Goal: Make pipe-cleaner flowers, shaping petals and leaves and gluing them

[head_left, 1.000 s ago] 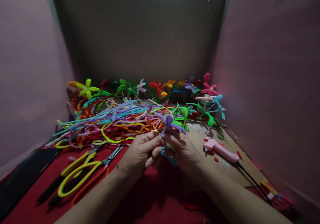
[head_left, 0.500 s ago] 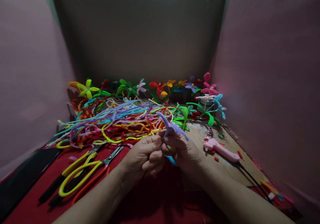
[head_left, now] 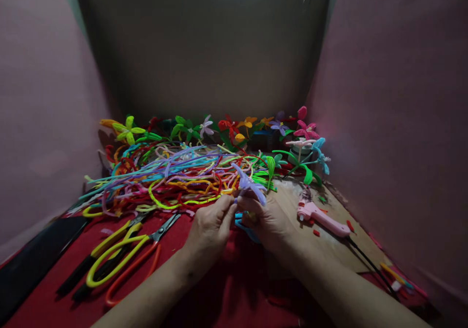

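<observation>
Above a deep-red surface (head_left: pixel 219 296), seen by the head camera, a person's left hand (head_left: pixel 212 223) and right hand (head_left: pixel 272 221) meet at a fuzzy lavender flower (head_left: pixel 251 185), fingers of both pinched at its base. Behind lies a heap of multicoloured fuzzy stems (head_left: pixel 175 177); steel-bladed scissors (head_left: pixel 166 227) rest left, a pink plastic glue gun (head_left: pixel 327 220) right.

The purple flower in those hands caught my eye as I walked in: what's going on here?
A person's left hand and right hand hold the purple flower just below its petals. Ahead lies a heap of fuzzy stems, with more flowers behind it. To the left lie scissors; to the right, a glue gun rests on a board.
</observation>
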The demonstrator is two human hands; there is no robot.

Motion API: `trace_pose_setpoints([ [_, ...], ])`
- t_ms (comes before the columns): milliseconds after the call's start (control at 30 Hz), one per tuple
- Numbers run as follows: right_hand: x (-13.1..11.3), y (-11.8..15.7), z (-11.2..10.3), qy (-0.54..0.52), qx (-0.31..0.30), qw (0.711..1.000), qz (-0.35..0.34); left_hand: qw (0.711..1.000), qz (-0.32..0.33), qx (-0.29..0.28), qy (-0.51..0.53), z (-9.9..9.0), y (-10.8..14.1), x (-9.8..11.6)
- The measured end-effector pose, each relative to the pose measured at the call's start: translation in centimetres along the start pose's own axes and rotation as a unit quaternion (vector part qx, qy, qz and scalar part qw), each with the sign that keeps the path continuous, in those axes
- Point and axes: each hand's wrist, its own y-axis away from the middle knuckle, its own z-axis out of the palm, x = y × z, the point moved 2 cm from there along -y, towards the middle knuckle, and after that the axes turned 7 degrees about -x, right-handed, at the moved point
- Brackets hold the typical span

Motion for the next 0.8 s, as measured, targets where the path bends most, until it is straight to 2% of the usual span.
trace_pose_setpoints([
  [167,-0.4,0.1,0.1,0.045,-0.050,0.998,-0.006,0.986,-0.080,-0.033,0.142,-0.5,-0.3,0.5],
  [333,-0.7,0.0,0.1,0.086,-0.069,0.993,-0.032,0.948,-0.140,-0.066,0.277,-0.6,-0.4,0.7],
  [467,-0.5,-0.2,-0.1,0.073,-0.058,0.996,-0.003,0.913,-0.171,-0.094,0.359,-0.7,-0.6,0.5],
  [567,-0.5,-0.2,-0.3,0.032,-0.058,0.998,0.023,0.872,-0.189,-0.115,0.437,-0.5,-0.5,-0.1],
  [733,-0.6,-0.1,-0.4,-0.019,-0.107,0.991,0.077,0.769,-0.167,-0.210,0.580,0.2,-0.3,-0.9],
  [800,-0.7,-0.1,-0.3,-0.032,-0.111,0.990,0.083,0.756,-0.162,-0.230,0.592,0.2,-0.3,-0.7],
])
